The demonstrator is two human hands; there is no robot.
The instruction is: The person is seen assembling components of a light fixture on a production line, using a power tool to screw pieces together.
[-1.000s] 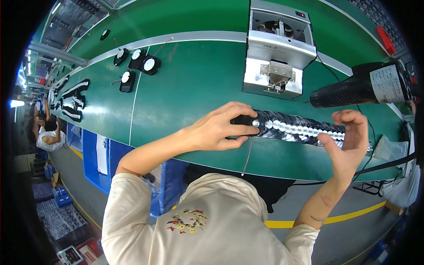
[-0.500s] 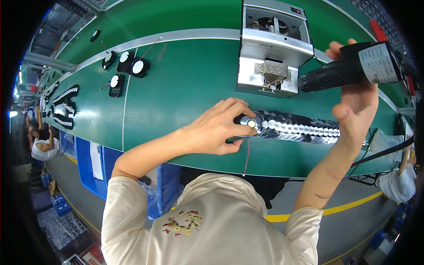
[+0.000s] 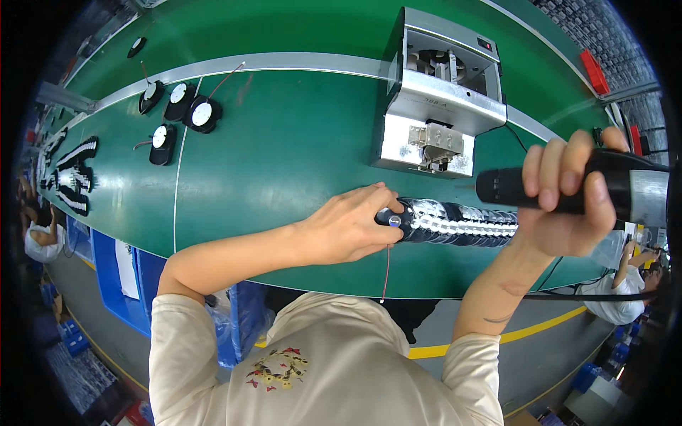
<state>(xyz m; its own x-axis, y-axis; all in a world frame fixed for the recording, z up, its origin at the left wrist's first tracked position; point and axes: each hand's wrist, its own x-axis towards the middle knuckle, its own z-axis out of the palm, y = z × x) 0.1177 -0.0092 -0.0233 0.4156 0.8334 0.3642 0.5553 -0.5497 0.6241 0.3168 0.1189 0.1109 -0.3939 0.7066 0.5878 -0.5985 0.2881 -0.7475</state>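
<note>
A long row of black and white parts [image 3: 462, 226] lies across the green bench in front of me. At its left end my left hand [image 3: 344, 226] pinches a small black housing [image 3: 386, 215] between thumb and fingers. A thin red wire [image 3: 387, 273] hangs from that end over the bench edge. My right hand [image 3: 565, 195] is wrapped round a black electric screwdriver [image 3: 506, 186], held above the row's right end. Its thin bit [image 3: 465, 187] points left, apart from the parts. The screwdriver's rear end runs toward the right rim.
A silver screw feeder [image 3: 433, 92] stands behind the row. Several black parts with white discs [image 3: 202, 113] sit at the back left, near black-and-white strips [image 3: 74, 174]. Blue bins [image 3: 121, 277] stand below the front edge. A dark cable [image 3: 590, 297] crosses at right. Other people work at both sides.
The screwdriver has come down and nearer, and my right fingers have closed round its body. My left hand stays on the row's left end. The view has shifted slightly.
</note>
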